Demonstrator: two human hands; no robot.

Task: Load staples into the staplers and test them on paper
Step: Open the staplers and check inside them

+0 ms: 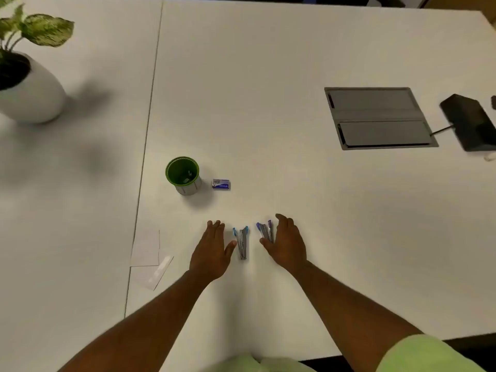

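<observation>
Head view, single frame.

Staplers, two, lower centre of the frame on the white bench (pixel 295 63). Blue stapler (pixel 243 241) lies with its top swung open in a narrow V; purple stapler (pixel 265 232) just right of it, likewise open. Both look small, stiff metal with plastic tips, probably light and apt to skid on the smooth top; best held by the long metal sides near the hinge.

Left hand (pixel 212 249): flat, fingers straight and together, holding nothing, thumb touching or just beside the blue stapler.

Right hand (pixel 287 244): fingers loosely bent, resting against the purple stapler's right side; no closed grip is visible.

Staple box (pixel 221 183), blue and white, above the staplers at centre; small cardboard, light. Its print is too small to read.

Green cup (pixel 183 175), just left of the box, small items inside.

Paper sheet (pixel 145 247) and a paper strip (pixel 160 272), lower left, thin and limp.

Potted plant (pixel 25 84), upper left. Grey hatch panel (pixel 378 118) and dark device (pixel 469 122), right.

No brand legible anywhere.
</observation>
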